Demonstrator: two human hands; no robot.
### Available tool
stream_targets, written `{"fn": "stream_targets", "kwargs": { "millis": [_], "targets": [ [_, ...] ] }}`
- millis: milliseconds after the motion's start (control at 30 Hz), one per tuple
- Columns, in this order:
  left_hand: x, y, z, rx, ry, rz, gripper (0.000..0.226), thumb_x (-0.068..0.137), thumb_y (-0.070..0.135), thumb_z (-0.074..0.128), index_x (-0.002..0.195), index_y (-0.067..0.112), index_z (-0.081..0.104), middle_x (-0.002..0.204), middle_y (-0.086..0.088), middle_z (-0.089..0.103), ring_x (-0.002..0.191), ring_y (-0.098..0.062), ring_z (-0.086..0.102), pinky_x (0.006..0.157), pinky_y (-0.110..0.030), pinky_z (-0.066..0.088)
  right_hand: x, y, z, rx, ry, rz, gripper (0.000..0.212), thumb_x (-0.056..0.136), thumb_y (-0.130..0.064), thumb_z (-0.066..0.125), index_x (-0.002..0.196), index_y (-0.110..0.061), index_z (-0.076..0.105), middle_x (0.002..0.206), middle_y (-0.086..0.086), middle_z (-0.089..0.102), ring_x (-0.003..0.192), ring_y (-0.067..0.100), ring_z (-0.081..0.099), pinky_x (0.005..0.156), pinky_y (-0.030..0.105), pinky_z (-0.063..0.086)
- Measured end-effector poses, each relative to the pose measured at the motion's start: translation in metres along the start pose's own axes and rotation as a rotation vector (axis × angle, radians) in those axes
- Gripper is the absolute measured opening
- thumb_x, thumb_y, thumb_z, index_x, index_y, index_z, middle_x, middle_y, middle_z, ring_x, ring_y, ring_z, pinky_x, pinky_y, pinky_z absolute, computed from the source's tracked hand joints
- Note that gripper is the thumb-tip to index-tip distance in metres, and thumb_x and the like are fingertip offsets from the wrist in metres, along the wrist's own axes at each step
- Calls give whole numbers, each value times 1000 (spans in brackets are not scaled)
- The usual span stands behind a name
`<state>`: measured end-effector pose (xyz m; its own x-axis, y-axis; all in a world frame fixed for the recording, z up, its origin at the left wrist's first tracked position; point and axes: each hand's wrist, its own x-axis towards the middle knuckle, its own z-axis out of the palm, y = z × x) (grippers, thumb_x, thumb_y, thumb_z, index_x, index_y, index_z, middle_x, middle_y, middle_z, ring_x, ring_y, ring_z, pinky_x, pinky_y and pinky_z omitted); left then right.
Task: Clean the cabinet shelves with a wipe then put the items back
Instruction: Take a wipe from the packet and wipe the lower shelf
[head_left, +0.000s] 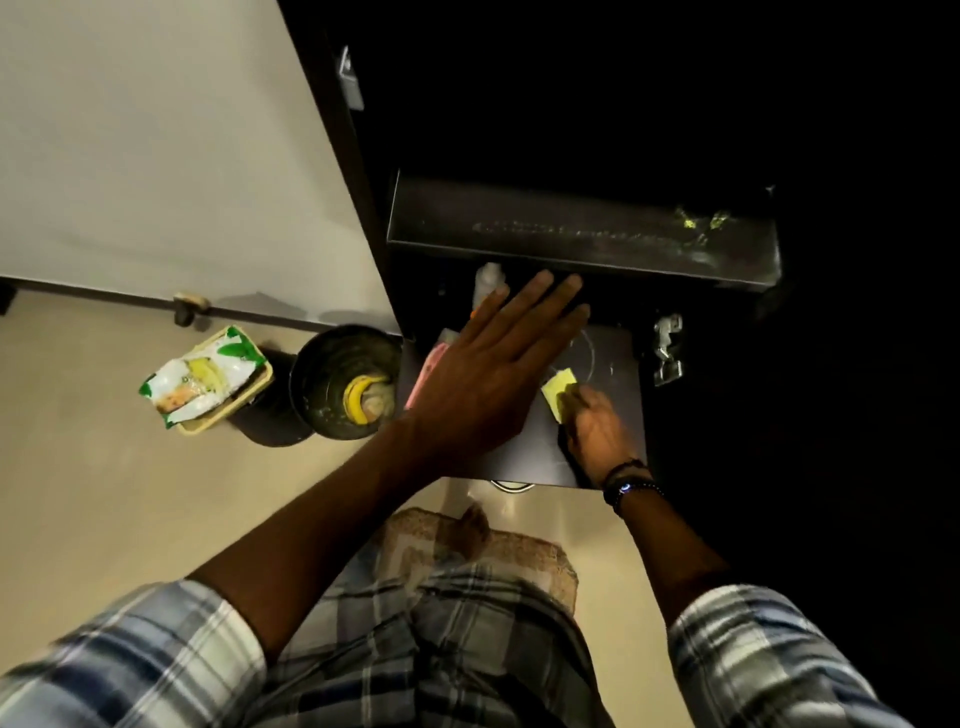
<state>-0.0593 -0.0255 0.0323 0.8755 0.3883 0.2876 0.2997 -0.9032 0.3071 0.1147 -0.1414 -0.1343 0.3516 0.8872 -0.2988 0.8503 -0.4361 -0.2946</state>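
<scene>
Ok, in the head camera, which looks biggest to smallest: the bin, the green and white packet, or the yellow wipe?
1. The bin and the green and white packet: they look about alike, too close to rank.
2. The yellow wipe: clearly smallest, though the right hand hides part of it.
</scene>
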Motion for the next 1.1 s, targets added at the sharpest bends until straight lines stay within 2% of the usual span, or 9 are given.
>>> {"fn": "stream_targets", "kwargs": {
  "millis": [100,233,367,500,633,767,867,967,1100],
  "targets": [
    [11,-10,-1,146,-23,1,70,87,9,54,148,10,18,157,-10,15,145,-24,8,119,-46,12,22,17,-5,5,-38,15,47,79,-4,55,126,-2,53,138,17,47,127,35,46,108,35,39],
    [17,-28,7,285,-117,-32,100,71,12,69,149,9,5,158,-12,8,146,-26,3,119,-46,5,58,35,-20,-113,-101,156,68,88,-21,49,145,6,22,153,22,24,145,33,14,121,36,10],
    [16,-32,12,398,-121,-76,117,62,18,76,149,8,-2,157,-13,4,145,-25,-2,118,-47,6,78,1,-24,-71,-111,135,71,86,-23,51,149,-7,19,156,19,14,144,36,15,116,44,25],
    [16,-32,19,389,-53,-145,98,72,7,61,149,8,1,157,-14,6,144,-23,-6,118,-47,3,78,-29,-4,-110,-188,-46,80,82,-41,-2,147,0,22,154,20,24,145,36,9,119,46,9],
    [17,-30,21,360,-60,-155,106,66,12,65,149,9,-1,157,-12,4,144,-24,-5,118,-48,3,40,-18,-2,-86,-50,-6,69,84,-37,15,134,-1,47,141,19,46,138,30,33,116,39,21],
    [19,-29,27,339,-30,-172,110,69,13,71,148,10,-6,157,-10,1,145,-24,-3,118,-47,5,49,19,-25,-106,-101,197,58,91,-27,42,140,3,35,145,23,39,140,31,29,115,40,24],
    [19,-29,29,335,-24,-174,114,68,21,76,148,11,-4,157,-9,2,145,-24,-2,118,-46,3,82,14,-48,-33,-98,263,53,91,-23,52,133,7,40,139,30,42,126,41,43,105,41,34],
    [19,-29,25,327,-24,-159,102,68,6,64,149,12,1,157,-10,7,145,-26,3,118,-46,6,112,-6,-58,8,-108,262,45,92,-23,52,126,6,48,129,30,52,119,42,49,101,42,38],
    [18,-30,25,322,-41,-159,107,63,8,65,149,13,3,157,-9,9,145,-24,1,118,-47,9,90,-33,-22,96,-130,-25,62,86,-22,49,143,-4,33,151,21,31,139,36,31,116,43,25]
  ]
}}
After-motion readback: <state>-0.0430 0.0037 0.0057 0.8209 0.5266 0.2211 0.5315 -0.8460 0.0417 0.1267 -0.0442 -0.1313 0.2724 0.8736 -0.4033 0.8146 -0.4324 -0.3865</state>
